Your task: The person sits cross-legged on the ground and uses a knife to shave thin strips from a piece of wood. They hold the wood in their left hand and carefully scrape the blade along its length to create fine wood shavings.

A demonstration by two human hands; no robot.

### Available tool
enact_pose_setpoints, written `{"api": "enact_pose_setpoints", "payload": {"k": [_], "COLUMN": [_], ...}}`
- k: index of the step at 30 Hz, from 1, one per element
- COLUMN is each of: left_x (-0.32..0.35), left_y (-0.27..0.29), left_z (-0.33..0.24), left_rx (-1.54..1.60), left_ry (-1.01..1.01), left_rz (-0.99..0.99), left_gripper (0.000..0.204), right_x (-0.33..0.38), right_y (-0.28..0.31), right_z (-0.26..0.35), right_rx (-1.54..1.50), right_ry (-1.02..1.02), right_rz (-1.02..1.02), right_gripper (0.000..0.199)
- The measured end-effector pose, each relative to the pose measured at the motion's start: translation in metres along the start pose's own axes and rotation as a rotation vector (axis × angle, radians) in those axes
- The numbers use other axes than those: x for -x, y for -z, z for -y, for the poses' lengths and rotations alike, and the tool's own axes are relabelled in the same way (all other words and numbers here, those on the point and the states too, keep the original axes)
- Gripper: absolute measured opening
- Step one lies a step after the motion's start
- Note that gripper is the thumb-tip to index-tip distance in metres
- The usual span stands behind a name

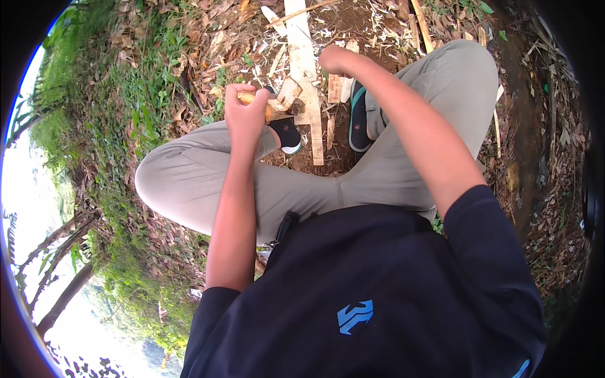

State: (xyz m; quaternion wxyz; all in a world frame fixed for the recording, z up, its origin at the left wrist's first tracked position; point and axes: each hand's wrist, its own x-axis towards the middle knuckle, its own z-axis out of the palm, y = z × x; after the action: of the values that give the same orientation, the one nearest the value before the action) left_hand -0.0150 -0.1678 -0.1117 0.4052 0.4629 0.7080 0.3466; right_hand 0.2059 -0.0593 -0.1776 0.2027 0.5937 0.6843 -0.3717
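Head view, left hand (246,113): I see it wrapped around a wood chunk (285,98), gripping the left end, likely to leave the pale end free.
Wood chunk: at the plank's (301,63) near part, long axis roughly crosswise, pale end rightward.
Right hand (337,61): looks curled; I cannot tell what it holds.
Plank: lengthwise, probably for support.

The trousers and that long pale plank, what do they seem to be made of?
Trousers: matte woven fabric, perhaps cotton or a blend, judging by soft folds and seams. Long pale plank: probably bare, unvarnished wood, given its colour and dull surface.
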Motion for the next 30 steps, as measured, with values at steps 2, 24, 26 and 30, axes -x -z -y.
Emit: {"api": "enact_pose_setpoints", "payload": {"k": [2, 24, 26, 30], "left_x": [-0.006, -0.03, -0.032, -0.03], "left_y": [0.001, -0.01, -0.005, -0.001], "left_z": [0.003, 0.01, 0.02, 0.012], "left_rx": [-0.055, -0.108, -0.145, -0.125], "left_ry": [-0.083, -0.025, -0.016, 0.012], "left_rz": [0.017, -0.022, -0.052, 0.039], "left_gripper": [0.035, 0.042, 0.042, 0.044], "right_x": [-0.04, 0.027, 0.062, 0.091], "right_y": [-0.033, 0.045, 0.04, 0.012], "right_z": [-0.001, 0.031, 0.037, 0.046], "right_rx": [0.093, -0.375, -0.464, -0.678], "right_ry": [0.092, 0.259, 0.194, 0.048], "right_rz": [0.1, -0.372, -0.179, 0.138], "right_gripper": [0.028, 0.063, 0.069, 0.074]}}
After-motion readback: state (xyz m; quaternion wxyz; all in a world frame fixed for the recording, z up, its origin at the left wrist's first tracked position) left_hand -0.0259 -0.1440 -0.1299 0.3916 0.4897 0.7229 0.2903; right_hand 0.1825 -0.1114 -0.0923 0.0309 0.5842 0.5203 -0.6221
